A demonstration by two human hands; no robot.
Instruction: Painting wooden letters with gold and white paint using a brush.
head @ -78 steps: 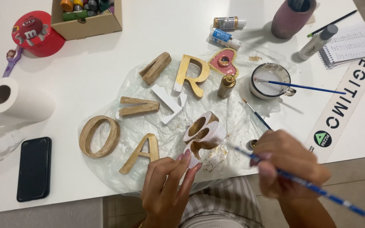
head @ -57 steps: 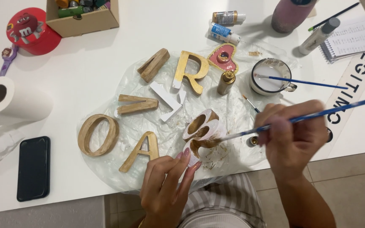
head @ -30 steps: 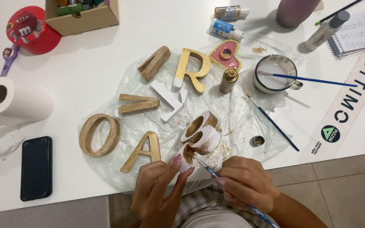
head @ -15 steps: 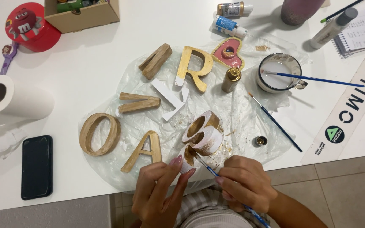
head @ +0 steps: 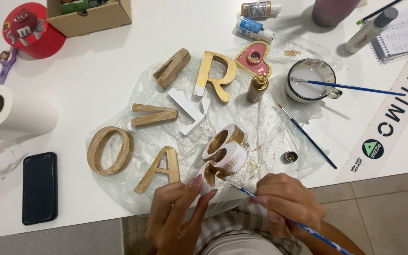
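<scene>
My white table (head: 119, 61) carries a plastic sheet (head: 270, 137) at centre, paper roll (head: 15, 113) and phone (head: 39, 187) toward nine o'clock.

The top edge cuts off the far cardboard box (head: 90, 16) and purple cup (head: 334, 10); the paintbrush (head: 279, 212) handle runs off the bottom.

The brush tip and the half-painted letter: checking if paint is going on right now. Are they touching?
Touching. The head view shows the brush in the right hand, its tip meeting the gold-and-white letter, which the left hand steadies.
</scene>
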